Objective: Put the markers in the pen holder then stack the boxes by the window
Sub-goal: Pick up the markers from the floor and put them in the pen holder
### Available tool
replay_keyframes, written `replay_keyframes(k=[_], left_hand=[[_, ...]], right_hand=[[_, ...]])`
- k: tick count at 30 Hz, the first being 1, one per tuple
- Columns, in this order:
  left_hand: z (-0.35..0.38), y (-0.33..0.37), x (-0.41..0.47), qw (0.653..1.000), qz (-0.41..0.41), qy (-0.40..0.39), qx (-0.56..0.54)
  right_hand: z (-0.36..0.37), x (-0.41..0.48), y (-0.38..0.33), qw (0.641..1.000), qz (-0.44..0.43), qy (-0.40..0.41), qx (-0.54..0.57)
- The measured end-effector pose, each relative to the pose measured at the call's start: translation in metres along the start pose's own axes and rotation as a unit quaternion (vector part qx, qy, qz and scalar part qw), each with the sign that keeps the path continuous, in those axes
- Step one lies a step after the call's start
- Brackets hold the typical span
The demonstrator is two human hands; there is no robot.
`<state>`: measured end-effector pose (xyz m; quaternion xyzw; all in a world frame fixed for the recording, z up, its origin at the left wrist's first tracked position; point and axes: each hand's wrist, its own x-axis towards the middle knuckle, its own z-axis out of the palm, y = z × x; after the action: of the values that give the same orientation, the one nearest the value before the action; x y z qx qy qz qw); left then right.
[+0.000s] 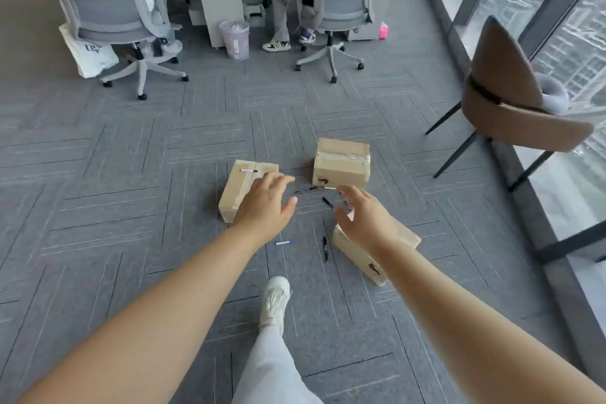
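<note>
Three cardboard boxes lie on the grey carpet: a left box (236,187), a far box (341,163) and a near right box (359,254). Markers are scattered around them: a white one (248,170) on top of the left box, a black one (305,189) between the boxes, a black one (327,202) by my right fingers, a black one (325,249) beside the near box, and a white and blue one (284,242). My left hand (265,207) hovers over the left box, fingers spread. My right hand (364,218) reaches above the near box, fingers apart and holding nothing. No pen holder shows.
A brown chair (505,98) stands by the window wall (557,43) on the right. Two grey office chairs (108,10) (337,0), a desk, a bin (235,39) and a seated person's legs are at the back. My own white shoe (274,300) steps forward.
</note>
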<state>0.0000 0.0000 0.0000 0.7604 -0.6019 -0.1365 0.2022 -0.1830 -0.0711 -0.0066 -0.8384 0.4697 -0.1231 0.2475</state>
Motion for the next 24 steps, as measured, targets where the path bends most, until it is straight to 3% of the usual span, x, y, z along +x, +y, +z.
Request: replay_keyframes(k=[12, 24], left_hand=[[0.109, -0.146, 0.24, 0.987, -0.042, -0.157, -0.008], [0.325, -0.257, 0.278, 0.974, -0.093, -0.206, -0.008]], right_hand=[[0.119, 0.228, 0.078, 0.988, 0.144, -0.062, 0.002], [0.303, 0.285, 0.215, 0.968, 0.222, -0.11, 0.05]])
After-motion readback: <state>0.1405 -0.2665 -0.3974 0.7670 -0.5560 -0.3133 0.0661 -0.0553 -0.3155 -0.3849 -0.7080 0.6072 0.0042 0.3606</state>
